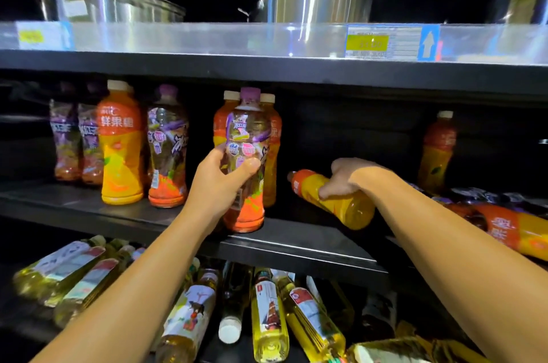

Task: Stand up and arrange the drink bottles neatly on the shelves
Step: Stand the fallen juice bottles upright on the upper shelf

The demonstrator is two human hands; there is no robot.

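Left hand [221,181] gripping upright purple-capped bottle [245,161]

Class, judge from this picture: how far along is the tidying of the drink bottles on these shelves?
Partly done. Several bottles already stand at the middle shelf's left, such as the orange juice bottle. In hand: the left hand sets a purple-capped bottle upright, and the right hand grips a lying orange bottle. Left: lying bottles at right and the bottom-shelf bottles.
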